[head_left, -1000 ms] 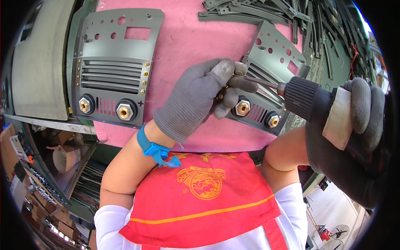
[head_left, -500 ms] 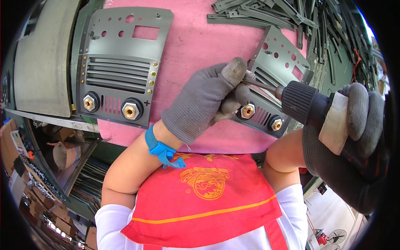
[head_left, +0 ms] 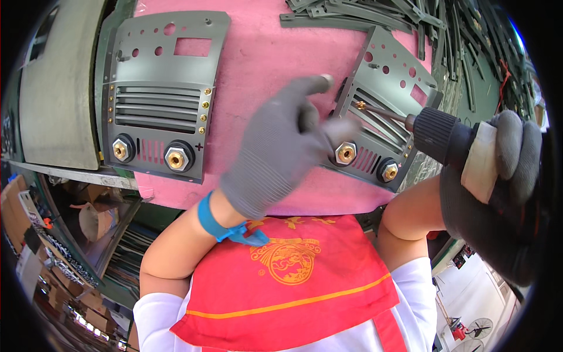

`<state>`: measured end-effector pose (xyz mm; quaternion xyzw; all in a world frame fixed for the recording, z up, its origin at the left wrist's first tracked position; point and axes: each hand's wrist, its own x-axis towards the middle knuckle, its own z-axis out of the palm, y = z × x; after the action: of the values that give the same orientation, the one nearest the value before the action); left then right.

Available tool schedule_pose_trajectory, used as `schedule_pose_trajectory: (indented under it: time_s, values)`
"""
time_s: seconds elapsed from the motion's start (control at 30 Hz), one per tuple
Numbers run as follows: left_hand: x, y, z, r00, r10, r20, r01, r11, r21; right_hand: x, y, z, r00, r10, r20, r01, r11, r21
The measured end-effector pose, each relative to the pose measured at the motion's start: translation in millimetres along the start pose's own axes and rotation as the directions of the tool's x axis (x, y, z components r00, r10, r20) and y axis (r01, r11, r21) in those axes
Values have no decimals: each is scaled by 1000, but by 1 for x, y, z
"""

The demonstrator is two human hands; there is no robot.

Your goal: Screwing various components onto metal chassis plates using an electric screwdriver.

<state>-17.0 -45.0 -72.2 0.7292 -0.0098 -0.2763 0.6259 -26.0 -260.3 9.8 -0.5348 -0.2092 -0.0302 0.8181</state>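
Note:
My right hand (head_left: 509, 170), in a grey glove, is wrapped round a black power screwdriver (head_left: 437, 134). A brass screw (head_left: 360, 105) sits on the tip of its long bit, over the slats of the right grey metal panel (head_left: 384, 88). My gloved left hand (head_left: 281, 146) is apart from the bit, thumb and forefinger spread and partly blurred, with nothing seen between them. It hovers beside that panel's lower left brass-and-nut socket (head_left: 346, 153). A second grey panel (head_left: 167, 70) lies to the left, with brass screws along both sides of its slats and two sockets below.
Both panels lie on a pink foam mat (head_left: 264, 53). Loose grey metal strips (head_left: 346, 17) are heaped at the far right, spreading down the bench's right side. A large flat metal sheet (head_left: 58, 88) stands at the left, above shelves with stacked parts (head_left: 126, 252).
My left hand has let go of the screw at the bit tip, opened its fingers and drawn slightly left. The screwdriver has shifted a little right, baring the screw.

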Motion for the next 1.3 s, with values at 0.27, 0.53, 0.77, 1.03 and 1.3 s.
schedule_pose_trajectory:
  time_s: [0.27,0.53,0.77,1.03,1.3]
  values:
    - [-2,-14,16,997,57,44,-58,998,5,2,22,6,999,27,-33,-26,999,21]
    - [0,-10,17,996,85,34,-85,996,22,-15,5,-9,997,60,-50,-58,998,39]
    - [-2,-9,22,999,41,-5,-41,999,-13,-13,9,-6,995,76,-57,-74,996,41]
    - [-2,-11,21,998,42,-41,-42,999,-11,-10,-6,-17,994,106,-32,-105,994,39]
    - [-18,-9,-19,982,184,-52,-171,967,190,2,7,-1,993,122,-7,-121,992,31]
